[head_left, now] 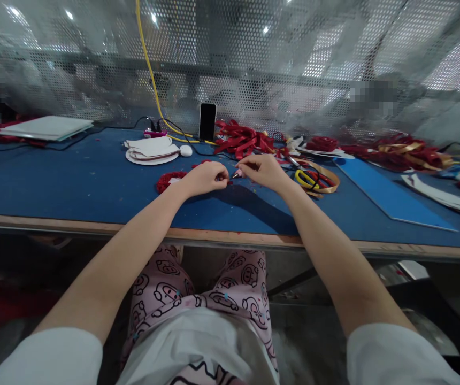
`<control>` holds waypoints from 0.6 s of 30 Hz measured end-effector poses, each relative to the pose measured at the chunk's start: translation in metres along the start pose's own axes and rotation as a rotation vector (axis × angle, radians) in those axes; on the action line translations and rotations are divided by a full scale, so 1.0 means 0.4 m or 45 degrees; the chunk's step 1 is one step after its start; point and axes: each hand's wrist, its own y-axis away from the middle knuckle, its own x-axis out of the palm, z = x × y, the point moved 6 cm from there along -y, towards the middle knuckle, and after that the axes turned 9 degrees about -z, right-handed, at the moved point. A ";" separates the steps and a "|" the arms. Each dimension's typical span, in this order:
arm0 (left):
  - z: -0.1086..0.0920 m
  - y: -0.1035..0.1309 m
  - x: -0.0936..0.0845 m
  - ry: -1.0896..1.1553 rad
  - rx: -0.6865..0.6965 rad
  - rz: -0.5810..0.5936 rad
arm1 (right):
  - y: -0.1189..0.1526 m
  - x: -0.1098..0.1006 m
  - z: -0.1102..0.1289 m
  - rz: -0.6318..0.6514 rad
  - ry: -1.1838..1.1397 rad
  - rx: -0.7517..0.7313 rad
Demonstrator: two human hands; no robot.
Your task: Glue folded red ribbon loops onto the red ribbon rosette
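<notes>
My left hand [208,179] is closed above the blue table, fingers curled inward. What it pinches is hidden, though a bit of dark red shows near its fingertips. Just beside its wrist lies a round red textile piece [166,181] with a white patch, partly covered by the hand. My right hand [262,170] pinches a small pink tool [238,172] with a pointed metal tip. That tip points left, close to the left fingertips.
Red ribbons [246,140] are heaped behind the hands, near a standing phone [207,122]. White cut pieces [152,149] lie at left. Yellow-handled scissors [306,179] and a gold ribbon [332,179] sit at right, before a blue board [390,192]. A perforated metal screen [254,59] rises behind.
</notes>
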 end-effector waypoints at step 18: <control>-0.035 0.004 -0.056 0.003 0.130 -0.383 | -0.003 0.011 -0.003 -0.012 -0.539 0.187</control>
